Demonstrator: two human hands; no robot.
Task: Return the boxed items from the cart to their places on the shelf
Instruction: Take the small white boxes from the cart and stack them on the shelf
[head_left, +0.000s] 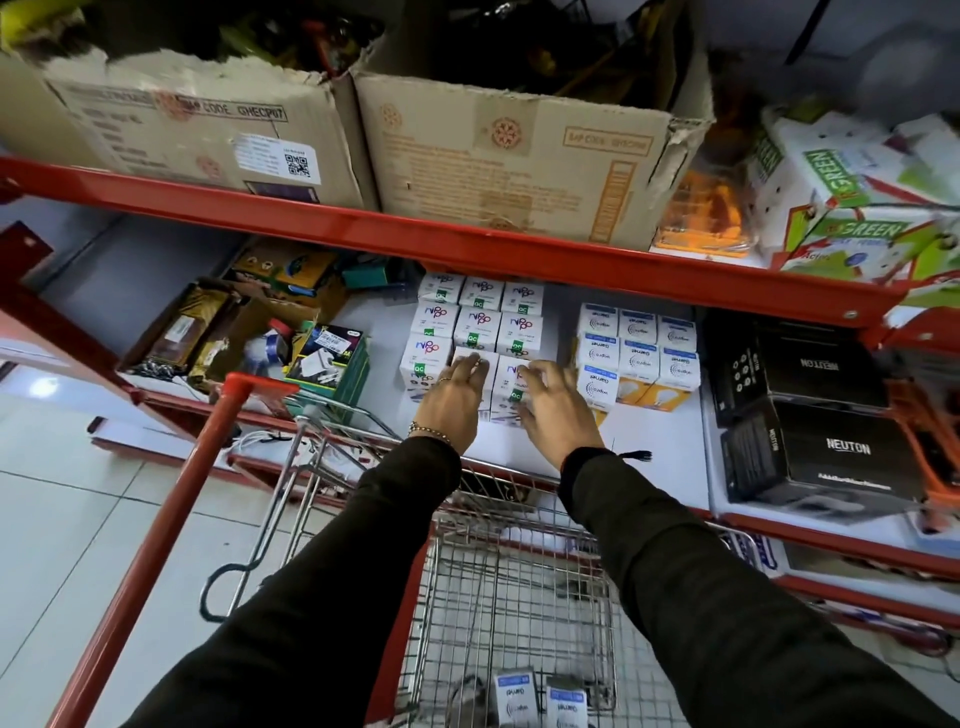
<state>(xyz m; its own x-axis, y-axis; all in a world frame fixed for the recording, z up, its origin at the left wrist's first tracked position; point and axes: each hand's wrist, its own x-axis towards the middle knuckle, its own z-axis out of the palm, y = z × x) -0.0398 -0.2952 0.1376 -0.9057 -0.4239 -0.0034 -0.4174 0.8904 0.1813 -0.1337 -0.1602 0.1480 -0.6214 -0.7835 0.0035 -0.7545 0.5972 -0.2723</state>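
Both our arms reach out over the cart (519, 571) toward twelve o'clock. Our left hand (457, 395) lies flat on a white bulb box (470, 364), fingers spread, not closed around it; our right hand (550, 410) presses its neighbour (511, 387) the same way. They sit in the shelf's (649, 447) front row, touching the stack behind. Two blue-labelled boxes (540, 699) wait in the cart at six o'clock, nearer our right hand; their stack (639, 353) lies at one o'clock.

Beneath our left hand (457, 395): white box (480, 364), label hidden. Below our wrists: two boxes (540, 699), cut off by the frame.
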